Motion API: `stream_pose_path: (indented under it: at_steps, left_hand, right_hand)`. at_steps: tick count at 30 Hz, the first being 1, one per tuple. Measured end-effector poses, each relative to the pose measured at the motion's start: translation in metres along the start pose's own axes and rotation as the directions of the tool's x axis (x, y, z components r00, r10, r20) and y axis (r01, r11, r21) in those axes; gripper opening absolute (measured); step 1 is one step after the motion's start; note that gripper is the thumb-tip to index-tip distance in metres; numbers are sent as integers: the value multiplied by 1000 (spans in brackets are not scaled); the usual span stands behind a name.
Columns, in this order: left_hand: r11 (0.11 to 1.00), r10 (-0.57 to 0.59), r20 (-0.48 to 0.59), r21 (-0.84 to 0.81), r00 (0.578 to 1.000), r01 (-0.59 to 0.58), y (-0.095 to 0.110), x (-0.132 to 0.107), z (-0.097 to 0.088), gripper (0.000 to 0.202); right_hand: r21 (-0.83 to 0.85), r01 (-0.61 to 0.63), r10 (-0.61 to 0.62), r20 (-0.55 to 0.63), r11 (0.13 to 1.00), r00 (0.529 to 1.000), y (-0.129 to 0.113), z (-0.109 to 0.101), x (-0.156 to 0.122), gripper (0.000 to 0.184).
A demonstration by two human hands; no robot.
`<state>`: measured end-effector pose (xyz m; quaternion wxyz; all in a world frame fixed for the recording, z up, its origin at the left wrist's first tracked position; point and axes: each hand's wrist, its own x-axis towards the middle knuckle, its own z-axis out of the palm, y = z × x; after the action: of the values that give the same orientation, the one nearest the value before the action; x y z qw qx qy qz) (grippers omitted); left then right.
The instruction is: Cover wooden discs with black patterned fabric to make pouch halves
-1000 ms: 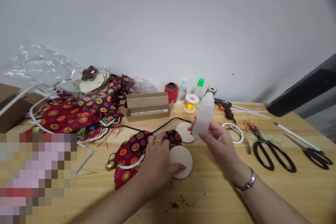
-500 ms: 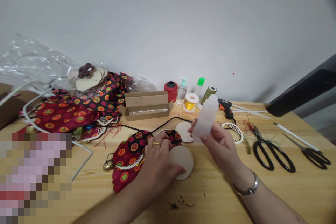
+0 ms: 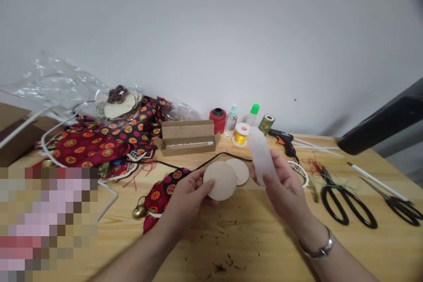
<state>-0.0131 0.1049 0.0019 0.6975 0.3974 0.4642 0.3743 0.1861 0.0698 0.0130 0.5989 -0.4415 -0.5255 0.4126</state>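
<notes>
Between thumb and fingers, my left hand [image 3: 194, 189] holds a round beige cardboard disc [image 3: 222, 181] up off the table, its flat face toward me. My right hand [image 3: 286, 187] is wrapped round a translucent white squeeze bottle [image 3: 262, 156], which leans a little to the left. A second pale disc [image 3: 241, 172] lies on the table behind the held one. Dark red and black patterned fabric [image 3: 158, 194] with a brass bell [image 3: 139, 212] lies left of my left hand, partly hidden by it.
At the back stand a cardboard box [image 3: 188, 147], a red thread cone [image 3: 217, 121], a clear bottle [image 3: 231, 122] and a yellow cord spool [image 3: 241, 135]. A glue gun [image 3: 286, 140] and black-handled scissors [image 3: 346, 205] lie to the right. Patterned fabric [image 3: 90, 143] is heaped at the left.
My left hand has lifted the disc off the table and away from the fabric, turning its face toward me. The bottle in my right hand has swung from leaning right to leaning left.
</notes>
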Motion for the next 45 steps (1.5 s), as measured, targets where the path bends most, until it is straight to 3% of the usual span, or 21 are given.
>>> stream_pose_path:
  at_steps: [5,12,17,20,22,25,28,31,33,35,37,39,42,45]
  left_hand:
    - [974,-39,-27,-224,999,32,3,0,0,44]
    - [954,68,-23,-292,997,-72,3,3,-5,44]
    - [983,23,-48,-179,999,-31,3,4,-5,45]
    - [993,121,-107,22,987,-120,-1,2,-6,30]
    - [933,315,-141,227,939,-279,-6,-1,-7,20]
    - [727,580,-78,499,811,-471,-14,-4,-10,14]
    - [593,677,4,589,736,-549,-21,-5,-16,19]
    - [555,716,26,586,698,-590,-24,-4,-18,20]
    - [611,679,-4,556,734,-563,-21,-4,-16,18]
    - [752,569,-67,445,820,-486,-16,-4,-12,13]
    - [912,369,-113,236,923,-335,-8,-3,-9,15]
    - [989,148,-89,3,985,-148,-1,-1,-7,23]
    - [982,-40,-7,-184,999,38,3,2,-7,30]
    - [970,-63,34,-232,997,69,1,3,-8,31]
  right_hand:
    - [169,-22,31,-49,985,998,-2,-2,3,39]
    - [391,-112,169,-116,914,979,-18,-5,7,40]
    - [365,-146,189,-84,919,978,-18,-11,7,38]
    - [326,-125,153,-60,937,986,-17,-11,8,39]
    - [310,-114,136,-50,944,989,-17,-10,9,36]
    - [311,-110,127,-34,944,991,-17,-9,9,32]
    - [354,-128,149,-33,927,988,-16,-10,9,31]
    - [352,-138,161,-37,926,986,-15,-12,8,33]
    - [321,-137,153,-25,937,988,-15,-12,8,35]
    - [305,-141,148,0,942,989,-16,-12,7,38]
    - [319,-150,150,26,936,988,-17,-10,6,45]
    - [345,-166,160,46,924,986,-19,-7,5,55]
    - [367,-159,147,61,916,987,-19,-3,4,66]
    - [377,-128,110,67,917,992,-18,-2,3,62]
